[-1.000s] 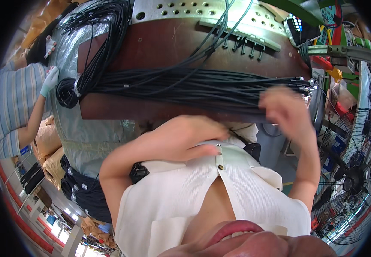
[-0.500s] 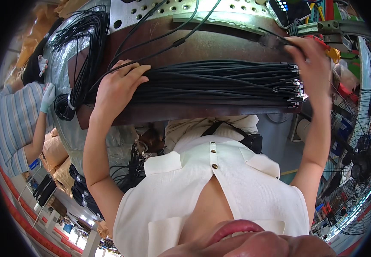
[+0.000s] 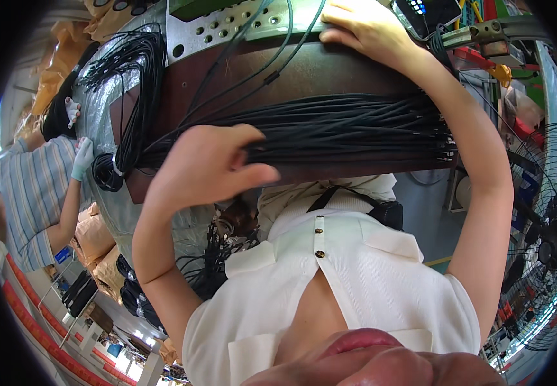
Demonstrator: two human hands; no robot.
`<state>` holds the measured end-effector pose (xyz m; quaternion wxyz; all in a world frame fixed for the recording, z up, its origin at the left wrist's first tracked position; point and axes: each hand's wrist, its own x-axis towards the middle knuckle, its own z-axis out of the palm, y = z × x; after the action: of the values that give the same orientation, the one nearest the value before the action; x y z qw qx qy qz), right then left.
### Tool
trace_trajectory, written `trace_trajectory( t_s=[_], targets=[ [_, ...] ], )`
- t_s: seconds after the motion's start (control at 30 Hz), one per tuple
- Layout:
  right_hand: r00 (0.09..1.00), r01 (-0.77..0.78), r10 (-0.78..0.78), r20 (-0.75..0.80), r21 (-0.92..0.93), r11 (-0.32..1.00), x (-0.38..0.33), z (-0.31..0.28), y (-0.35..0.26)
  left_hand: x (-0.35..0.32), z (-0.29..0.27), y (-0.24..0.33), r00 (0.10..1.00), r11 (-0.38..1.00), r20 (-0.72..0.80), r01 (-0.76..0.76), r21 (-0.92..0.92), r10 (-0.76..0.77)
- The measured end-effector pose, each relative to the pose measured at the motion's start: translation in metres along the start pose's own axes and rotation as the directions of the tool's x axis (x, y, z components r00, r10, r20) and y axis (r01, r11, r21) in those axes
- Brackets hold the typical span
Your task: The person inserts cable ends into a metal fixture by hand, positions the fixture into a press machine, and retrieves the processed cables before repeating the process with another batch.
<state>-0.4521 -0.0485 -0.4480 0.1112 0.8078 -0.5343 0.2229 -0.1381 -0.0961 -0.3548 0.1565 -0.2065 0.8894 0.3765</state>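
A thick bundle of black cables (image 3: 349, 125) lies lengthwise on a dark brown board (image 3: 227, 74), metal tips at its right end. Over the bundle's left part is my left hand (image 3: 204, 161), thumb and forefinger spread apart; its other fingers are curled and partly hidden. Farther off, my right hand (image 3: 372, 35) reaches to the perforated metal plate (image 3: 220, 27) at the board's far edge. Its fingers are stretched out, thumb apart, the tips close beside a single black cable (image 3: 298, 45). Whether they touch this cable is unclear.
A tied coil of black cables (image 3: 143, 83) hangs over the board's left end. At far right stands a black fan (image 3: 552, 248); a dark device (image 3: 428, 14) with a lit screen is at the back. On the left, another person's gloved hand (image 3: 82, 159) shows beside plastic sheeting.
My right hand has swung from the board's right end to its far middle edge. My left hand has shifted right and nearer me, and its thumb has spread. The view has shifted slightly.
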Motion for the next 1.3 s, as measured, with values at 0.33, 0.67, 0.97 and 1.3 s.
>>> trace_trajectory(
  t_s=[0.33, 0.67, 0.97, 1.3],
  targets=[
    [0.962, -0.187, 0.132, 0.237, 0.23, 0.955, 0.018, 0.008, 0.004, 0.162, 0.029, 0.088, 0.829, 0.736, 0.489, 0.148, -0.661, 0.272],
    [0.878, -0.331, 0.052, 0.476, 0.525, 0.784, -0.019, -0.038, -0.004, 0.037, 0.078, 0.082, 0.97, 0.219, 0.226, 0.202, -0.955, 0.089],
    [0.848, -0.507, 0.256, 0.464, 0.851, 0.134, -0.014, -0.051, -0.117, 0.049, 0.105, 0.062, 0.971, 0.0, -0.129, -0.132, -0.991, -0.201],
    [0.997, 0.032, -0.029, -0.074, 0.034, 0.999, -0.022, -0.061, -0.117, 0.046, 0.103, 0.048, 0.966, -0.183, -0.136, -0.178, -0.967, -0.221]
  ],
)
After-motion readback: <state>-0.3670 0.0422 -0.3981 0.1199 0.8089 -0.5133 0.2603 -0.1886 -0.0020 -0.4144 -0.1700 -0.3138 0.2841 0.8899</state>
